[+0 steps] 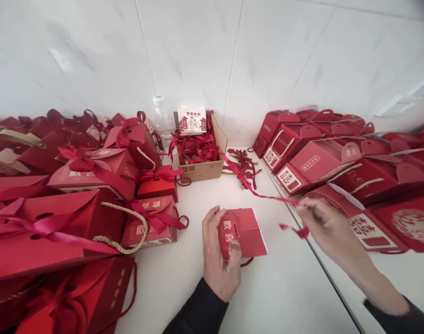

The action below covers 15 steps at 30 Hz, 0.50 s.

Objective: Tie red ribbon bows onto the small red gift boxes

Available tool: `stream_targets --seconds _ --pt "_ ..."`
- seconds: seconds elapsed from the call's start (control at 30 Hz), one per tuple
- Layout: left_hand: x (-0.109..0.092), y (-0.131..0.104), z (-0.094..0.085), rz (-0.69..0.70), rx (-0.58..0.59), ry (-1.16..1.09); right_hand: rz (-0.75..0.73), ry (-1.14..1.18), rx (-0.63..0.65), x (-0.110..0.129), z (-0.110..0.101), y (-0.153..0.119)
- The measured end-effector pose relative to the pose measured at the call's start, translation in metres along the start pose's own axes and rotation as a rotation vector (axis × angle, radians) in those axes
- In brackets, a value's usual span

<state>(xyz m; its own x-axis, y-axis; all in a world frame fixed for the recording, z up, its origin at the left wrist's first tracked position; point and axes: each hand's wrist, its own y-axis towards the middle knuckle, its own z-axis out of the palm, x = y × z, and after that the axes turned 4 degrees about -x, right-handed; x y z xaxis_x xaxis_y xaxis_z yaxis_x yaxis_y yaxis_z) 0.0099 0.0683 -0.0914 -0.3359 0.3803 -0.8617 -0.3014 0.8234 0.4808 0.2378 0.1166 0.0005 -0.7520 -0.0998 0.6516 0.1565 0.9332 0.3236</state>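
My left hand (pixel 221 260) is closed around a small red gift box (pixel 244 234) on the white table, thumb on its printed top. A slot shows in the lid, and a dark red cord loop sticks out below it. My right hand (pixel 325 227) pinches a red ribbon (pixel 263 195) out to the right, with a short end hanging below the fingers. The ribbon stretches back to a cardboard box (pixel 201 170) filled with tangled red ribbons (pixel 194 146). White printed cards (pixel 192 121) lie on top of those ribbons.
Many red gift boxes tied with bows (pixel 97 169) are crowded on the left. On the right stand more red boxes (pixel 323 160) without bows. A clear plastic bottle (pixel 160 118) and a heap of dark red cords (pixel 243 164) flank the cardboard box. A tiled wall (pixel 198 51) closes the back.
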Motion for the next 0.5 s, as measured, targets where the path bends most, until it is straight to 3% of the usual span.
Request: stream_targets --seconds 0.07,0.17,0.23,0.3,0.37,0.4,0.5 --pt "-0.005 -0.006 -0.005 -0.013 0.021 0.031 0.076 -0.019 0.132 -0.039 -0.005 -0.025" --pt "-0.018 -0.019 -0.018 -0.053 0.074 0.091 0.203 -0.084 0.103 -0.079 -0.027 -0.056" --pt "-0.026 -0.028 -0.028 -0.08 0.113 0.141 0.302 -0.113 0.157 -0.094 -0.047 -0.071" --pt "-0.031 -0.032 -0.036 -0.093 0.138 0.185 0.3 -0.109 0.271 -0.097 -0.059 -0.076" --pt "-0.035 -0.032 -0.041 -0.133 0.147 0.218 0.153 -0.124 0.302 -0.087 -0.057 -0.068" --pt "-0.036 -0.031 -0.041 -0.161 0.149 0.234 0.034 -0.138 0.256 -0.078 -0.049 -0.059" --pt "-0.04 -0.027 -0.04 -0.212 0.181 0.279 -0.115 -0.12 0.252 -0.046 -0.002 -0.02"
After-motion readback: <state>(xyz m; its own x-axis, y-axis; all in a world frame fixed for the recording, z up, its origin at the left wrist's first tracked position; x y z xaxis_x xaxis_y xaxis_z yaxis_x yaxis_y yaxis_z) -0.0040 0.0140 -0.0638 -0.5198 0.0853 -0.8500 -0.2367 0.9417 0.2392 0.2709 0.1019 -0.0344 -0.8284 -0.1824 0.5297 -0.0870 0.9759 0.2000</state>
